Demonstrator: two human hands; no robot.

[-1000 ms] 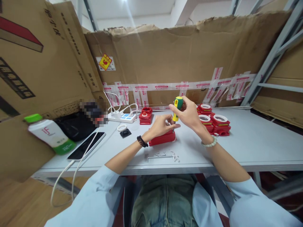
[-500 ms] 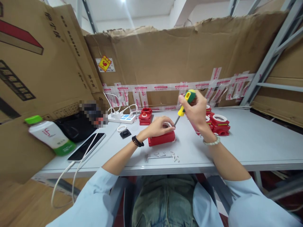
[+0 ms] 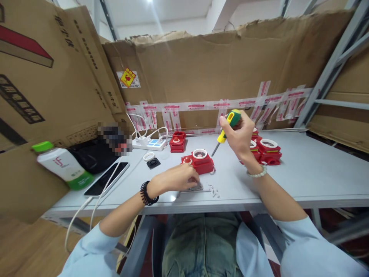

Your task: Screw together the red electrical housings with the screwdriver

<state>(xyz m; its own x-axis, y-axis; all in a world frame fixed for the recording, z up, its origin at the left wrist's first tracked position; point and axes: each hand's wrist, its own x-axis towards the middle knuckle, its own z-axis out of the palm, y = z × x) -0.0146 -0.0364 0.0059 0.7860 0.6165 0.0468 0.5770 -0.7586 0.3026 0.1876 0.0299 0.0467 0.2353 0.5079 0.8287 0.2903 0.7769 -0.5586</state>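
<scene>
My right hand (image 3: 240,132) is closed round the green and yellow handle of a screwdriver (image 3: 221,135), its shaft slanting down and left. The tip hangs just right of a red housing (image 3: 204,165) with a white ring (image 3: 200,154) on top, apparently apart from it. In front of that housing, my left hand (image 3: 177,177) reaches down with fingers pinched together over several small metal screws (image 3: 198,187). Whatever is between its fingertips is too small to make out. Beside the screws lie a long thin metal rod (image 3: 191,191) and small white pieces (image 3: 213,191).
More red housings (image 3: 268,152) are grouped at right, and a single red housing (image 3: 177,142) stands farther back. To the left are a white ring (image 3: 149,156), a black square part (image 3: 153,163), a power strip (image 3: 150,144), a phone (image 3: 108,179) and a bottle (image 3: 65,165). Cardboard walls the back.
My left hand has left the red housing and moved down toward me to the screws, uncovering the white ring. The screwdriver tip has shifted slightly off the housing, still in my right hand.
</scene>
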